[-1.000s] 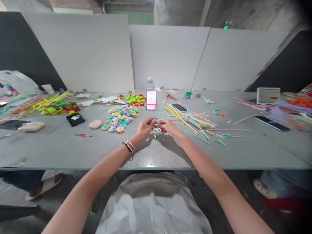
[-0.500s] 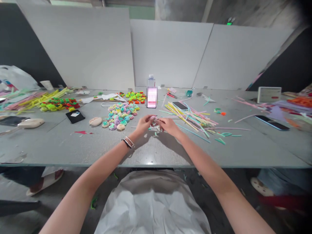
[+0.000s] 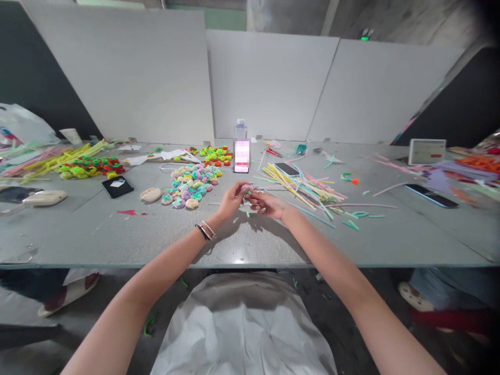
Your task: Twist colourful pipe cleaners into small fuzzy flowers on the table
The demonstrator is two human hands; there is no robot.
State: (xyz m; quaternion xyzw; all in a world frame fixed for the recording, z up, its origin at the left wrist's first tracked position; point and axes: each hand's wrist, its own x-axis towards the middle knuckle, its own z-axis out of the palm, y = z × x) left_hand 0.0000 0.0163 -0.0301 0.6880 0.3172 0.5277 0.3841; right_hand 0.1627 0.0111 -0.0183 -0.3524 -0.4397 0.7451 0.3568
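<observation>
Over the middle of the grey table, my left hand (image 3: 232,200) pinches a small fuzzy piece, pink-purple with a touch of green, that looks like a coiled pipe cleaner (image 3: 246,188). Fingers of my right hand (image 3: 270,204) are curled against the same piece from the other side. Some shiny detail shows below the right fingers, too small to make out. Left of my hands lies a heap of pastel pipe-cleaner coils (image 3: 197,182). To the right, loose straight pipe cleaners (image 3: 308,188) in yellow, pink and green are spread out.
A phone (image 3: 241,156) with a lit screen leans on a bottle (image 3: 240,128) straight ahead. A beige oval object (image 3: 150,195) and a black square object (image 3: 117,186) lie leftward. Another phone (image 3: 431,195) is at right. White panels (image 3: 273,83) close off the table's back.
My right hand has turned, its fingers now curled lower beneath the piece. My left hand stays about where it was, still pinching. The view has shifted slightly.
</observation>
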